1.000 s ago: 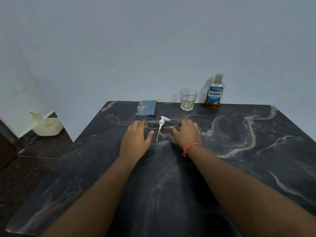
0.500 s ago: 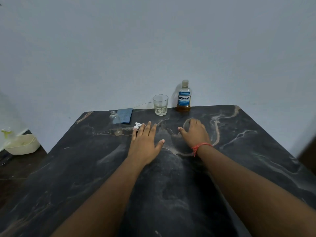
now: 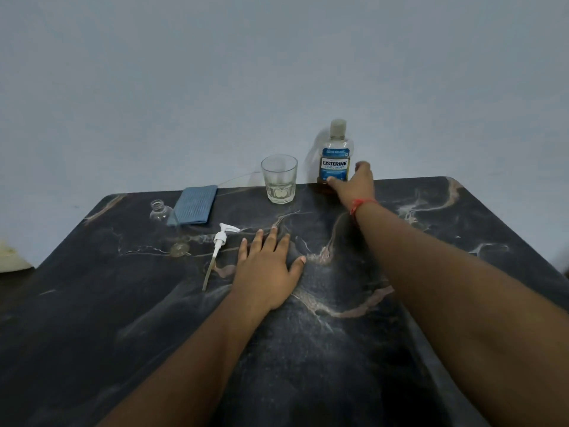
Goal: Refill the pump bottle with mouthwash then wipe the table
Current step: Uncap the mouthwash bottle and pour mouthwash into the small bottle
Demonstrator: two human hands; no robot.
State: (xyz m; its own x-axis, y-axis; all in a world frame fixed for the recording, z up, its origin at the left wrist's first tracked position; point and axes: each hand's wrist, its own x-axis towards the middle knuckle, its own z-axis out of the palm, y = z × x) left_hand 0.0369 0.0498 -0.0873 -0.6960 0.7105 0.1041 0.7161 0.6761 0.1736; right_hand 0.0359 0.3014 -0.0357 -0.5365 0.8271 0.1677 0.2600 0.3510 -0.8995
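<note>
The mouthwash bottle (image 3: 336,155), clear with a blue label and a little amber liquid, stands upright at the table's far edge. My right hand (image 3: 354,184) is stretched out to it, thumb and fingers on either side of its lower part. My left hand (image 3: 268,269) lies flat on the dark marble table (image 3: 462,241), palm down, fingers apart, holding nothing. Just left of that hand lies the white pump head (image 3: 221,237) with its dip tube pointing towards me. Further left is the small clear pump bottle (image 3: 161,212), its neck uncapped. A folded blue cloth (image 3: 197,206) lies behind it.
A drinking glass (image 3: 279,178) with a little clear liquid stands left of the mouthwash bottle, close to my right forearm's path. A plain wall runs directly behind the table. A pale tub (image 3: 9,257) shows on the floor at the far left.
My right hand has left the tabletop and reached forward to the mouthwash bottle. My left hand has stayed flat on the table. The view has shifted, so the pump head is uncovered.
</note>
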